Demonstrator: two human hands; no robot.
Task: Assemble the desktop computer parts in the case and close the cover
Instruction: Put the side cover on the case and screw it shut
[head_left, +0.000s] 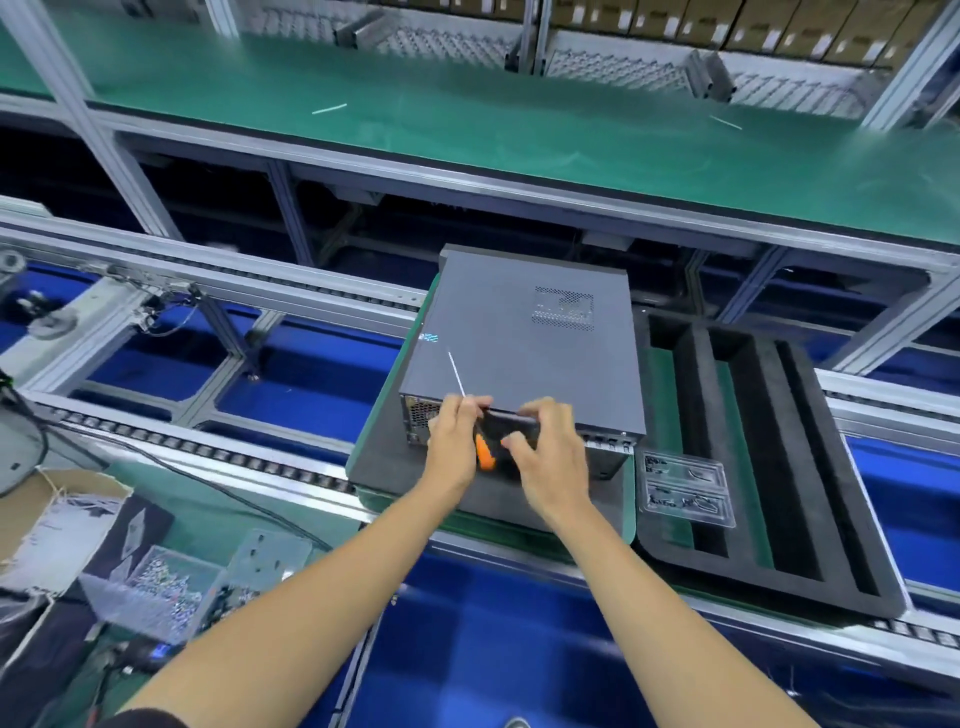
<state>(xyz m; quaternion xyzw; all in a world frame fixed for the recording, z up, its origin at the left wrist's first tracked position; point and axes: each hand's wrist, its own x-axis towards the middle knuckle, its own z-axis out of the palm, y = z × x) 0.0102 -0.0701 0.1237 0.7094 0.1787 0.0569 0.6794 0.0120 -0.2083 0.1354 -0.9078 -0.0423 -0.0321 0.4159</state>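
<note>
Both hands, left hand (457, 441) and right hand (545, 447), grip a screwdriver (485, 457) at the case (519, 353) near edge.

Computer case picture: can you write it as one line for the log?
cover: on computer case | left hand: grips screwdriver, shaft up | right hand: at case rear edge, grip unclear | case on foam pad

Dark grey case (519, 353) with dotted vent patch, orange-and-black screwdriver (485, 457), green mat (467, 130), black foam tray (779, 467).

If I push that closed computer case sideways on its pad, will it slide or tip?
The computer case lies flat and broad, so tipping looks unlikely. The dark foam pad under it probably grips, so it may drag rather than glide. Being metal-skinned, it is likely heavy.
</note>
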